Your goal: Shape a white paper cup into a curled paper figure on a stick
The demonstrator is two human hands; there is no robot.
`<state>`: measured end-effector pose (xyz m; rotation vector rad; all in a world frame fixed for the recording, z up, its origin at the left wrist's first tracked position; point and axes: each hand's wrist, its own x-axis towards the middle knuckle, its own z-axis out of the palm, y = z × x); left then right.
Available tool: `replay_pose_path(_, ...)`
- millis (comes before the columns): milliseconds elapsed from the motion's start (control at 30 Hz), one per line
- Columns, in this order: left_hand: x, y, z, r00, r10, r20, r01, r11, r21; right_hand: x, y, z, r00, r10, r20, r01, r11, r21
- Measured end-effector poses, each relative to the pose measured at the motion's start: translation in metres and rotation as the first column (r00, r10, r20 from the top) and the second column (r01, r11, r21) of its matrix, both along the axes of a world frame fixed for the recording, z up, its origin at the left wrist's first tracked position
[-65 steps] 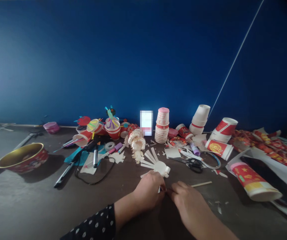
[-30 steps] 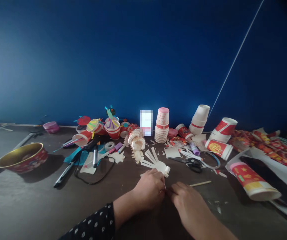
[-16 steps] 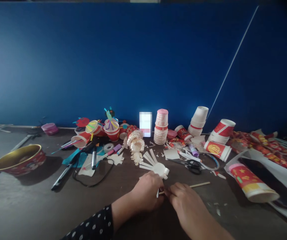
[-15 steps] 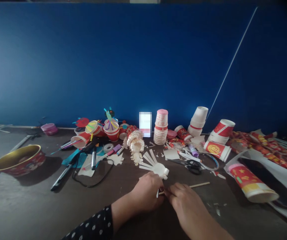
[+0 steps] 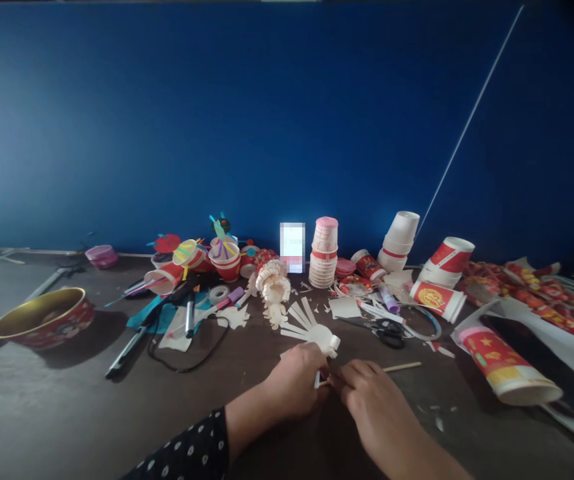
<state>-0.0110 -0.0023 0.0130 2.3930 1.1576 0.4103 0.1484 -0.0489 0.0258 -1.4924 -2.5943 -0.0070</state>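
My right grip point(image 5: 367, 400) is closed on a wooden stick point(image 5: 401, 367), fingers pinching its near end while the rest runs out to the right above the bench point(image 5: 41, 413). My left grip point(image 5: 294, 385) is curled right beside it, with a white paper strip point(image 5: 317, 381) showing by the fingers; I cannot tell whether it holds that strip. Just ahead of the left grip lies a cut paper cup point(image 5: 317, 333), its strips fanned out flat. Farther ahead sit a frilled paper cup point(image 5: 273, 290) and stacked cups point(image 5: 323, 253). Scissors point(image 5: 389, 333) lie ahead of the right grip, and a rolled red cup point(image 5: 504, 373) lies well off to its right.
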Motion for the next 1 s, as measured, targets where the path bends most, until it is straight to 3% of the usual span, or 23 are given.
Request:
replay_pose_path(167,-0.001,0.001,0.000,0.999,0.020,0.030,-0.019,1.000,-0.021,0.002,0.001,0.000,0.999,-0.021,-0.045,0.021,1.000,0.002)
replay_pose_path(433,0.000,0.001,0.001,0.998,0.004,0.067,-0.001,0.999,-0.037,0.003,0.004,0.001,1.000,-0.024,0.015,0.024,1.000,0.008)
replay_pose_path(767,0.003,0.004,-0.003,0.997,0.033,0.072,-0.032,0.999,-0.015,0.004,0.005,0.009,0.999,-0.031,0.028,0.035,0.989,-0.144)
replay_pose_path(1000,0.005,0.000,-0.008,0.996,0.020,0.093,-0.023,0.999,0.029,0.005,0.004,0.013,0.998,-0.034,-0.054,0.024,0.981,-0.190)
